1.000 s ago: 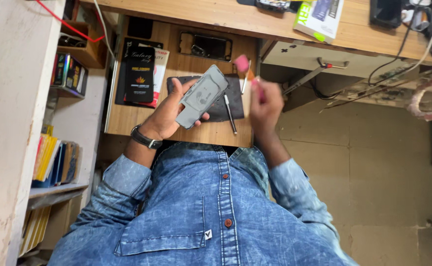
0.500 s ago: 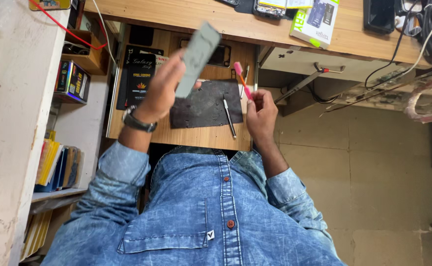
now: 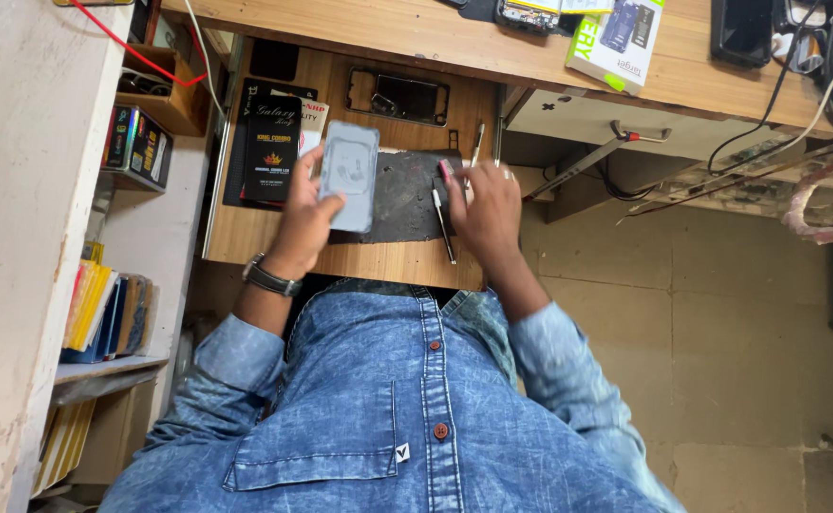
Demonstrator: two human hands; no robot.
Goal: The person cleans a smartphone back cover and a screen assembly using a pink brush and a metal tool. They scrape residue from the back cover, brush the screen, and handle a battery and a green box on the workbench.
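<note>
Steadily, our left hand (image 3: 304,220) grips the grey phone panel (image 3: 348,175) by its edge; our right hand (image 3: 485,201) pinches a pink-tipped tool (image 3: 446,171) over the dark mat (image 3: 402,195).

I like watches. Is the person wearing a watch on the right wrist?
No, the dark watch sits on the wrist of the left hand; the right hand has a bare wrist.
</note>
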